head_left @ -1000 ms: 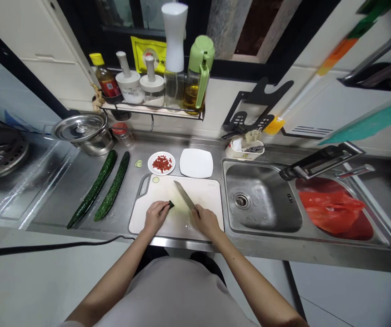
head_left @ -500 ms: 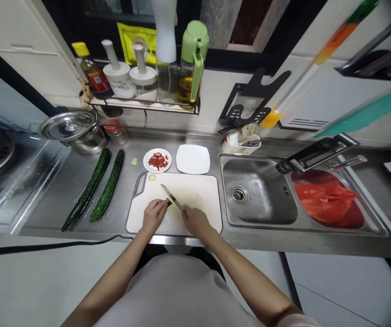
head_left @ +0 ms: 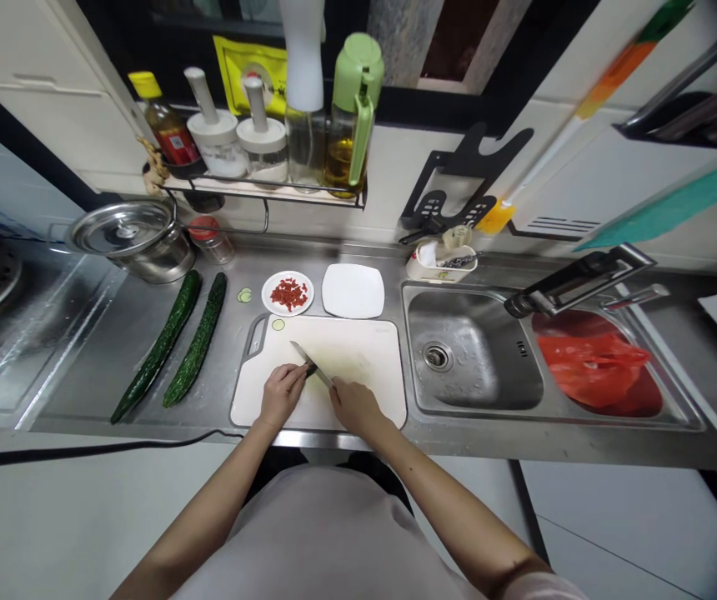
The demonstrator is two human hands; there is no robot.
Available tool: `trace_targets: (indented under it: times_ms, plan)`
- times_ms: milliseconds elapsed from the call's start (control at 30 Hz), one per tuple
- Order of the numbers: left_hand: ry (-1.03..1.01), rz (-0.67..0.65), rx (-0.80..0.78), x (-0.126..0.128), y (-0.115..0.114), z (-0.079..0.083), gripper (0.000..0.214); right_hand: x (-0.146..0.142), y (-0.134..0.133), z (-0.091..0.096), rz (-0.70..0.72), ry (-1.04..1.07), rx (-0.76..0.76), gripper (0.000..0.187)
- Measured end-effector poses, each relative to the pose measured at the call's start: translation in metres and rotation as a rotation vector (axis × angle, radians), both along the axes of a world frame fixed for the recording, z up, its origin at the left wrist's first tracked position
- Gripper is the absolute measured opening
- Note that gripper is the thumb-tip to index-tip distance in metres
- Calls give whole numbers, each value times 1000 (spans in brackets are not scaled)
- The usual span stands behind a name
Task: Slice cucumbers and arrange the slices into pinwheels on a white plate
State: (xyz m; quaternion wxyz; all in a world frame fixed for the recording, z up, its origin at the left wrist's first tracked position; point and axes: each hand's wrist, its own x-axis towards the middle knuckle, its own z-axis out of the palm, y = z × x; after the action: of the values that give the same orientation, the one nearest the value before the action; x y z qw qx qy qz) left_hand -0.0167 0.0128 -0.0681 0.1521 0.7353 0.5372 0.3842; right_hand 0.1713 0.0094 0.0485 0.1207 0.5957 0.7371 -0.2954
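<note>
My right hand (head_left: 356, 405) is closed around the handle of a kitchen knife (head_left: 303, 353), its blade slanting up and left over the white cutting board (head_left: 371, 358). My left hand (head_left: 282, 395) has its fingers bunched on a short dark green cucumber piece (head_left: 311, 368), mostly hidden by the fingers and blade. The blade lies against or just over that piece; I cannot tell which. A pale round cucumber slice (head_left: 278, 325) rests near the board's upper left corner. Wet, greenish marks show on the board's middle.
Two whole cucumbers (head_left: 199, 350) lie left of the board. Behind it stand a small plate of red bits (head_left: 288, 293) and a white square plate (head_left: 353, 292). The sink (head_left: 477, 350) is at right, a lidded steel pot (head_left: 139, 242) at back left, a bottle rack (head_left: 264, 193) above.
The knife and my right hand have shifted slightly left, and the blade's tilt differs a little. My left hand stays on the cucumber piece. The whole view has drifted slightly.
</note>
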Motion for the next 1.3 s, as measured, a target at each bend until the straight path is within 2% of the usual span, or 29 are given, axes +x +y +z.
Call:
trace_targets:
  times_ms: [267,667,1033,1300]
  plan:
    - [1,-2,14,1,0,1,25,-6,2,7,20,-44,-37,33]
    - [9,-16,16,0,0,-1,25,-14,4,2,21,-35,-13,31]
    - [20,-23,13,0,0,-3,25,-1,-10,4,42,-89,-61,30]
    - [38,-20,25,0,-1,-3,25,4,-14,16,28,-105,-90,29]
